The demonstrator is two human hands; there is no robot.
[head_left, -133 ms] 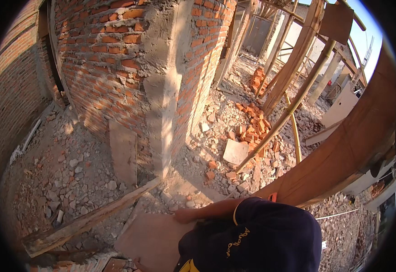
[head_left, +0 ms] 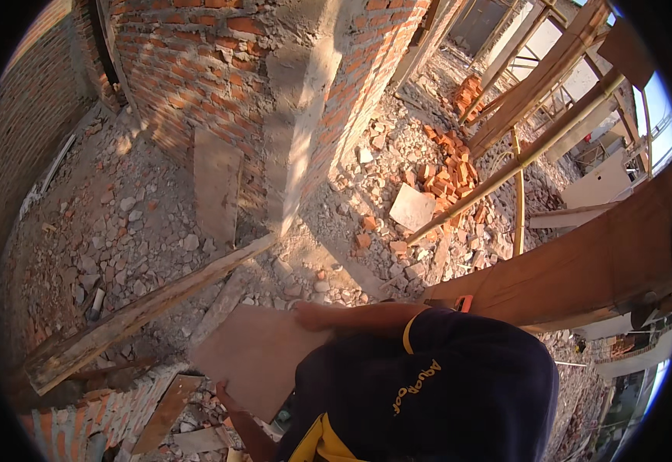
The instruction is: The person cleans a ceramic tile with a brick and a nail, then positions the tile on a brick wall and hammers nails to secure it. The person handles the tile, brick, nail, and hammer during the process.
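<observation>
A flat brown board [head_left: 251,350] is held low in front of my body, above the rubble. My right hand [head_left: 310,316] grips its far right edge, with the bare forearm reaching out of a dark blue, yellow-trimmed sleeve. At the near left edge my left hand [head_left: 230,402] is closed on the board, its fingers on the upper face and the rest partly hidden. My dark shirt [head_left: 459,385] covers the lower middle and hides the board's near right part.
A long timber plank [head_left: 151,323] lies across the rubble beyond the board. A brick wall [head_left: 190,77] with another board [head_left: 217,185] leaning on it rises ahead. Broken bricks [head_left: 451,165], a bamboo pole [head_left: 521,162] and a big wooden beam [head_left: 575,273] stand to the right.
The view has tilted downward and turned, so the surroundings sit higher in it. More of my left hand and forearm shows. Both hands remain on the board.
</observation>
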